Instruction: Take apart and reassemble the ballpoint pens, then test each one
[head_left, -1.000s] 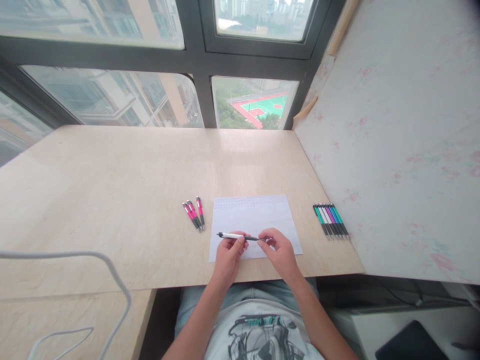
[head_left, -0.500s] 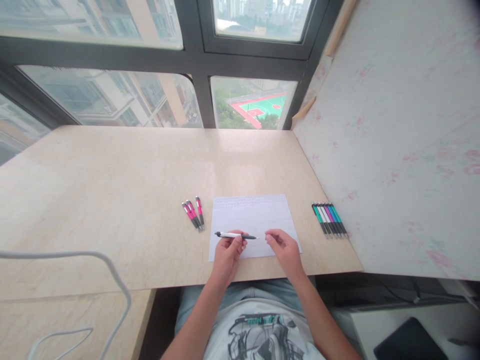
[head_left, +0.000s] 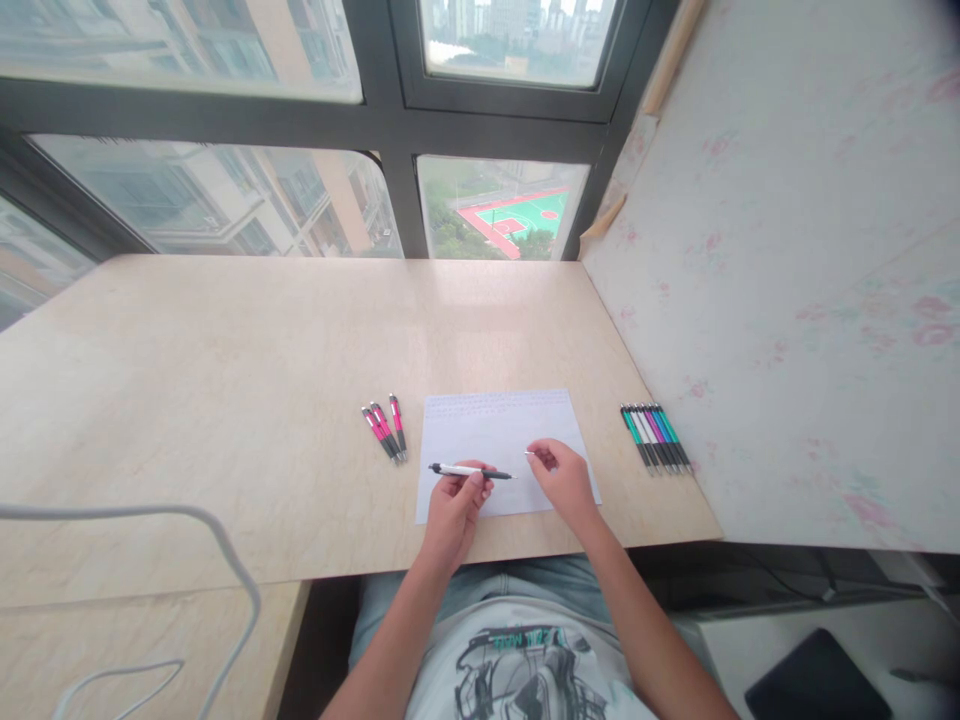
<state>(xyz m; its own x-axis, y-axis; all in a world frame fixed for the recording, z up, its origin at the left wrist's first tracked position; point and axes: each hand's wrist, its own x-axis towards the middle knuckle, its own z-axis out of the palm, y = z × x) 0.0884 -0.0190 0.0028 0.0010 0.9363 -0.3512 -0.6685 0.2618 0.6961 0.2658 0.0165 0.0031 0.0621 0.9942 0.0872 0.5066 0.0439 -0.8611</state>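
My left hand (head_left: 455, 505) grips a white pen (head_left: 452, 469) with a black grip section, held level above the paper. The bare, thin end of that pen points right, toward my other hand. Thumb and fingertips of my right hand (head_left: 561, 482) are pinched on a small silvery piece (head_left: 529, 453), too small to make out fully; it is apart from the pen. Below both hands lies a sheet of paper (head_left: 495, 432) with lines of handwriting along its top.
Several pink-and-black pens (head_left: 385, 428) lie left of the paper. A row of green, white, purple and blue pens (head_left: 654, 438) lies at the right, by the wall (head_left: 787, 300). A pale cable (head_left: 217, 540) loops at the left. Windows stand behind the desk (head_left: 262, 370).
My right hand has moved slightly up and away from the pen's end, and the small silvery piece now shows at its fingertips. The left hand and its pen stay nearly still.
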